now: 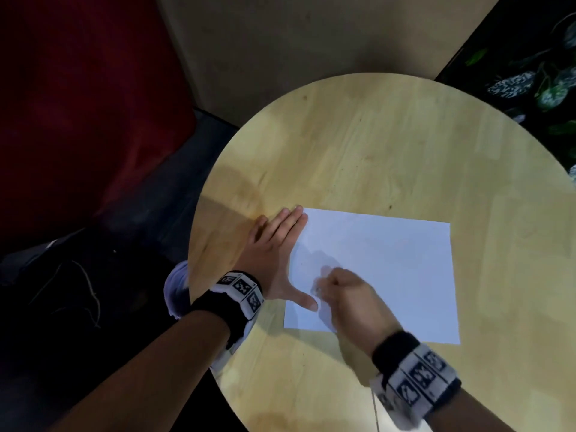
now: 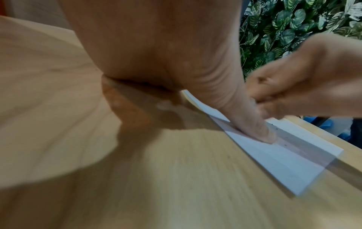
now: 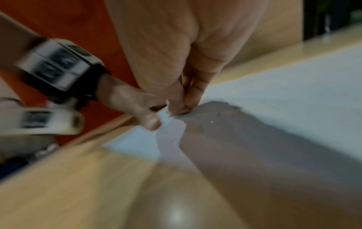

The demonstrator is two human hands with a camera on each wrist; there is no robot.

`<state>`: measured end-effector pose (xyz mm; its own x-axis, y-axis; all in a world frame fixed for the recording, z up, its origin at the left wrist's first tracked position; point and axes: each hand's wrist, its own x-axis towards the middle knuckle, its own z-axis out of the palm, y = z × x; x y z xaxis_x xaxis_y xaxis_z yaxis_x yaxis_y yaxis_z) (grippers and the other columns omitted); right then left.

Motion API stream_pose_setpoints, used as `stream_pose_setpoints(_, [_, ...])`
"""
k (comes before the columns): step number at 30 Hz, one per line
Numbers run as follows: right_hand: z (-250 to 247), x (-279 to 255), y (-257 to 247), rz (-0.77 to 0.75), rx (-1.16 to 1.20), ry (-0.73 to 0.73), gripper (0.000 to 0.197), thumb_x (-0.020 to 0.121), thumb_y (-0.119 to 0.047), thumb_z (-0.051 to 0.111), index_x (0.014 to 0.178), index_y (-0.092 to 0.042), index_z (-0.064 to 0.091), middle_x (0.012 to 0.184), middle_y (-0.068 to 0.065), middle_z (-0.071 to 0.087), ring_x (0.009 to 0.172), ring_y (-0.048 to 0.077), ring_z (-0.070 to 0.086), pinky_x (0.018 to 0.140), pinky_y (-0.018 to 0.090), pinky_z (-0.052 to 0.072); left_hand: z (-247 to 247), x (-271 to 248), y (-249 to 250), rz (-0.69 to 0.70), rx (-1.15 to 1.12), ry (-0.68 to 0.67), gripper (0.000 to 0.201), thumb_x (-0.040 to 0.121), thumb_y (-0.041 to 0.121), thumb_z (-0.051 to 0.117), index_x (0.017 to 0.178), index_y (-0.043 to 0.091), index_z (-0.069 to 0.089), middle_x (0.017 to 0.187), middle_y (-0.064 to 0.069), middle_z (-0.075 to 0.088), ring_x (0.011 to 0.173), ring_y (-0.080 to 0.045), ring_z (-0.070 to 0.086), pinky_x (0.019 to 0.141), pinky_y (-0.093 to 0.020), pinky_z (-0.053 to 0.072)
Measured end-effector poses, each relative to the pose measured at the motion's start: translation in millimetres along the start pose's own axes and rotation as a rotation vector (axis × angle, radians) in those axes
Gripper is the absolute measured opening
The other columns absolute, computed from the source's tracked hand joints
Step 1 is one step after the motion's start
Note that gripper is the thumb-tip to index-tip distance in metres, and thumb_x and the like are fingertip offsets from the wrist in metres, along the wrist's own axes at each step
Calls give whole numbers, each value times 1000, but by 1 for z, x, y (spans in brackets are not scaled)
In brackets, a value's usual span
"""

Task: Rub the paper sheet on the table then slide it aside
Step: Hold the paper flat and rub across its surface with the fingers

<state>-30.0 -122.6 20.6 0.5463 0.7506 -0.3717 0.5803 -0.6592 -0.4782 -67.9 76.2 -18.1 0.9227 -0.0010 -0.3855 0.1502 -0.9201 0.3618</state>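
A white paper sheet lies flat on the round wooden table, toward its near side. My left hand rests flat along the sheet's left edge, fingers straight, and its thumb presses down on the paper. My right hand is blurred, with its fingers curled. Its bunched fingertips touch the paper near the near-left corner, right beside the left thumb. Whether they hold anything small is hidden by the blur.
The table's rim curves close under my left wrist. Off the table to the left is a dark red seat. A beige panel stands behind, and leafy plants fill the far right. A white shoe shows below the rim.
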Motion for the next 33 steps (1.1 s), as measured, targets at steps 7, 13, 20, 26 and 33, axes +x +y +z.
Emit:
stream_pose_setpoints(7, [-13, 54, 16, 68, -37, 310, 10, 78, 5, 65, 83, -4, 68, 79, 9, 56, 69, 29, 57, 61, 20, 33, 0, 0, 2, -10, 6, 0, 160, 44, 96, 67, 162, 21, -12, 168, 9, -21, 153, -9, -21, 122, -40, -16])
stream_pose_setpoints(13, [0, -3, 5, 15, -33, 71, 17, 84, -10, 49, 89, -11, 65, 87, 6, 56, 77, 25, 53, 64, 23, 37, 2, -2, -1, 2, -24, 5, 160, 46, 96, 68, 161, 21, -14, 167, 10, -25, 151, -7, -28, 119, -38, -22])
stream_pose_setpoints(20, [-9, 51, 12, 72, 2, 297, 12, 75, 8, 64, 80, -2, 66, 80, 12, 57, 72, 31, 58, 63, 24, 43, -1, 0, 4, -13, 44, -2, 162, 42, 98, 66, 162, 19, -10, 169, 7, -18, 154, -12, -18, 122, -40, -16])
stream_pose_setpoints(26, [-3, -1, 4, 39, -17, 56, 19, 84, 2, 57, 96, -7, 69, 93, 10, 59, 84, 28, 57, 70, 26, 43, 1, -1, 2, -14, 31, 2, 161, 43, 97, 66, 162, 20, -11, 168, 8, -21, 153, -10, -22, 122, -41, -16])
stream_pose_setpoints(33, [-15, 62, 3, 83, -26, 294, 13, 74, 11, 61, 75, -1, 63, 78, 14, 55, 68, 31, 57, 59, 24, 36, -1, -1, 4, -17, 44, 0, 162, 41, 98, 66, 162, 20, -9, 169, 7, -17, 155, -12, -17, 121, -40, -15])
